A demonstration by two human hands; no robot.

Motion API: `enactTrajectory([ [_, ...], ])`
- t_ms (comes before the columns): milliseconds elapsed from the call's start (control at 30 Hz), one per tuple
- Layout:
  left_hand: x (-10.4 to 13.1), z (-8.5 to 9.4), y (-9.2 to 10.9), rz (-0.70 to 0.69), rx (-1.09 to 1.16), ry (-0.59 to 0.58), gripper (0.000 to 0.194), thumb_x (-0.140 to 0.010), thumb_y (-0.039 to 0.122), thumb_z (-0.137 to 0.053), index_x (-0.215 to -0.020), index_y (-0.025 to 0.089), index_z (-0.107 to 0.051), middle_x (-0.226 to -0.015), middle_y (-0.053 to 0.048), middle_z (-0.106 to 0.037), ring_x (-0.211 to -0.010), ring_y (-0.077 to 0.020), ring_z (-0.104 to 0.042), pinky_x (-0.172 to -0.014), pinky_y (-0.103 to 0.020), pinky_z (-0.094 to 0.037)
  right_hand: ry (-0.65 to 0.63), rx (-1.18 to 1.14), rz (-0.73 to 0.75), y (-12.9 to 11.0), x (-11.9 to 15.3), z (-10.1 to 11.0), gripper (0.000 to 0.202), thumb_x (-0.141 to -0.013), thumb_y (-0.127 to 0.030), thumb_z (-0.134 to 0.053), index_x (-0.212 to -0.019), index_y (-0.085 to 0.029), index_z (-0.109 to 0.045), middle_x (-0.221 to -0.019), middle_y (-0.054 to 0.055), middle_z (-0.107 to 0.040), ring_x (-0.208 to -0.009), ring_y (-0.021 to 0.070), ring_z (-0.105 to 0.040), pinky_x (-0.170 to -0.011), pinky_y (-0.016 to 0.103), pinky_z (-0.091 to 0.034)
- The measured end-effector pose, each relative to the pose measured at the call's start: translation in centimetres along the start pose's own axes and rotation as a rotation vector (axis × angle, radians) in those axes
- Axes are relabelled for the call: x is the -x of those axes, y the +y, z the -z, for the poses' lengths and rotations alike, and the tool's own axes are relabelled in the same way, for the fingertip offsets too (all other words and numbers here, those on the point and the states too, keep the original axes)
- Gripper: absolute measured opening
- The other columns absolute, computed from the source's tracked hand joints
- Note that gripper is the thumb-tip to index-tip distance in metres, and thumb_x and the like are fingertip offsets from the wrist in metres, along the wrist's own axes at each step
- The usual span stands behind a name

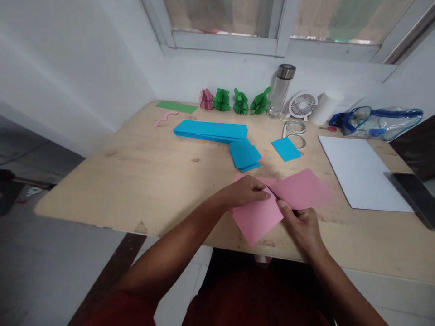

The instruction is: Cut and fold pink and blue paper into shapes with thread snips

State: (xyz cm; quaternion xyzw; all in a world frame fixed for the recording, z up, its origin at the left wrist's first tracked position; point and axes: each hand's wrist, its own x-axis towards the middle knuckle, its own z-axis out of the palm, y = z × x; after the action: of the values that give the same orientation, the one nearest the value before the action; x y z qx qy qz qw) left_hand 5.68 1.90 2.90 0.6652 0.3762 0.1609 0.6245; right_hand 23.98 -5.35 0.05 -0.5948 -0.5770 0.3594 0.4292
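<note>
Several pink paper panels [260,215], smooth, angular.

Light wooden table [152,181], knots visible. Noted along the wall side: green strip [176,107], pink and green paper figures [222,100], clear bottle [280,92], white fan [302,105]. Blue strips [210,130] and blue squares [244,155] are stacked centrally; white sheets [365,174] are laid at right, touched by a dark phone [416,197].

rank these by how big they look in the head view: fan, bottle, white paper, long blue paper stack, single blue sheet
1. White paper
2. Long blue paper stack
3. Fan and bottle: too alike to rank
4. Single blue sheet
</note>
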Motion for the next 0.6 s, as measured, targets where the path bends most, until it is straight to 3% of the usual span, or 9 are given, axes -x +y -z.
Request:
enactTrajectory([
  [100, 0.0, -0.1, -0.3, 0.015, 0.021, 0.008, 0.026, -0.076, 0.038, -0.055, -0.066, 0.014, -0.057, -0.057, 0.004, -0.044, -0.051, -0.0077, -0.037, -0.047, -0.021, -0.026, 0.001, 0.035, 0.038, -0.1, 0.1, 0.0, 0.032, -0.082, -0.042, -0.058, -0.083, -0.014, -0.072, -0.079, 0.008, -0.072, -0.074, 0.0228, -0.066, -0.063, 0.030, -0.050],
  [300, 0.1, -0.3, -0.8, 0.017, 0.041, 0.014, 0.031, -0.075, 0.042, -0.057, -0.061, 0.015, -0.052, -0.058, 0.004, -0.044, -0.053, -0.0088, -0.041, -0.049, -0.022, -0.029, 0.025, 0.221, 0.105, 0.0, 0.3, 0.0, 0.037, -0.086, -0.042, -0.053, -0.066, -0.014, -0.068, -0.060, 0.005, -0.066, -0.059, 0.0193, -0.061, -0.054, 0.027, -0.045],
  [467, 0.3, -0.4, -1.4, 0.050, 0.040, 0.075, 0.030, -0.077, 0.042, -0.055, -0.067, 0.014, -0.057, -0.064, 0.001, -0.052, -0.058, -0.0109, -0.046, -0.051, -0.022, -0.033, 0.068, 0.539, 0.233, 0.7, 0.1, 0.6, 0.049, -0.086, -0.049, -0.049, -0.052, -0.017, -0.063, -0.040, 0.002, -0.049, -0.038, 0.0137, -0.045, -0.042, 0.026, -0.031],
  [600, -0.1, -0.3, -2.5, 0.069, 0.115, 0.140, 0.023, -0.077, 0.034, -0.053, -0.083, 0.013, -0.062, -0.070, -0.001, -0.057, -0.061, -0.0124, -0.051, -0.053, -0.023, -0.036, 0.081, 0.664, 0.307, 1.0, 0.0, 1.6, 0.048, -0.085, -0.049, -0.050, -0.058, -0.014, -0.066, -0.046, 0.006, -0.055, -0.044, 0.0163, -0.050, -0.047, 0.027, -0.032],
])
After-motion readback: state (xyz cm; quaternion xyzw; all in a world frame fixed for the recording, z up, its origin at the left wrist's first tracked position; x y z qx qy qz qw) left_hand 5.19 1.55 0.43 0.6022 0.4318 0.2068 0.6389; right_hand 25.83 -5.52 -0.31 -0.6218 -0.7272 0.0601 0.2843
